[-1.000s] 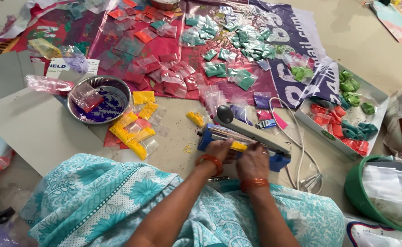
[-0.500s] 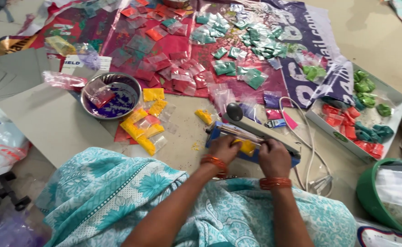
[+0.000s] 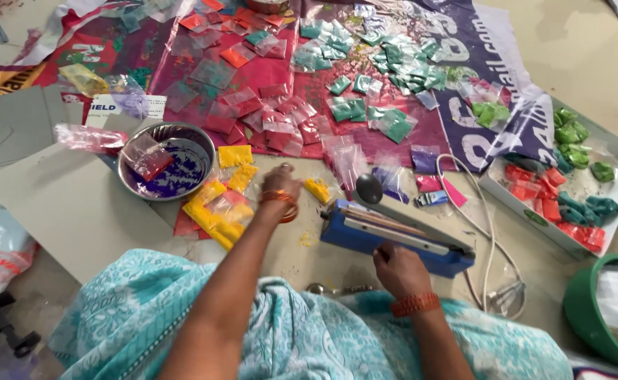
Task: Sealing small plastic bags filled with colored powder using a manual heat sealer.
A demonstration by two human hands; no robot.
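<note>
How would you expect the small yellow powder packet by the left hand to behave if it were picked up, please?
The yellow packet is probably light and floppy: it looks like thin clear film around loose powder, like the yellow packets heaped nearby. It may be slippery and sag as the powder shifts. It lies flat, so rolling seems unlikely. The left hand is beside it.

Bright, even daylight, soft shadows, slight motion blur and wide-angle edge distortion.

Views: one, head-worn. Position: above the seated person, looking steeply down and forward over the lap onto the floor. Range: close; forearms enter from the bottom edge, the blue heat sealer [image 3: 397, 238] sits low of centre. Far edge: printed banner sheet [image 3: 492, 63] strewn with small packets. No second view to overlap.
</note>
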